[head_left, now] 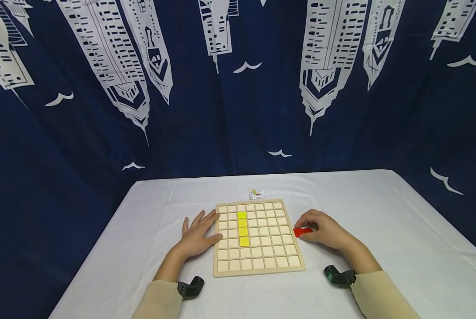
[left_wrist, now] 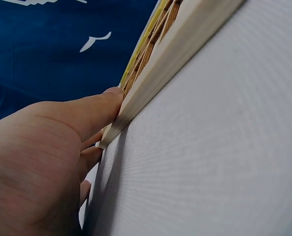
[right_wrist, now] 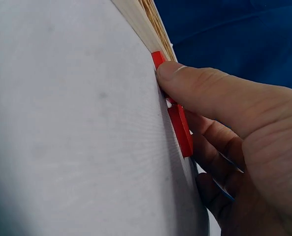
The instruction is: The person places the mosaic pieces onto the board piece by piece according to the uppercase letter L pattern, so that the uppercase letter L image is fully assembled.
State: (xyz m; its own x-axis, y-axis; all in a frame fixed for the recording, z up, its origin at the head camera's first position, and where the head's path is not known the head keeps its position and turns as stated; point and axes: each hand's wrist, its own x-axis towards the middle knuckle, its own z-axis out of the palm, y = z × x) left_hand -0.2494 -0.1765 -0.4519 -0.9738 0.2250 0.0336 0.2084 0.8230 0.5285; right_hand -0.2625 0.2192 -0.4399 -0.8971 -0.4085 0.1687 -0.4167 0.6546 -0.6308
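Observation:
A square wooden grid board (head_left: pixel 258 273) lies on the table, with several yellow squares (head_left: pixel 243 223) in a line down one of its columns. My left hand (head_left: pixel 196 239) rests at the board's left edge, fingers spread. In the left wrist view its thumb (left_wrist: pixel 101 108) touches the board's side. Beside the right edge, my right hand (head_left: pixel 325 229) pinches a red block (head_left: pixel 298 232) between thumb and fingers, low over the cloth. The right wrist view shows two red parts (right_wrist: pixel 181 130); whether they are joined is hidden by the thumb (right_wrist: pixel 185 81).
Behind the board lies a small card (head_left: pixel 257 193) printed with a grid and coloured marks. White cloth (head_left: pixel 381 212) covers the table. A dark blue curtain (head_left: pixel 238 115) with white buildings and birds hangs beyond the far edge. Each wrist wears a black camera (head_left: pixel 191 288).

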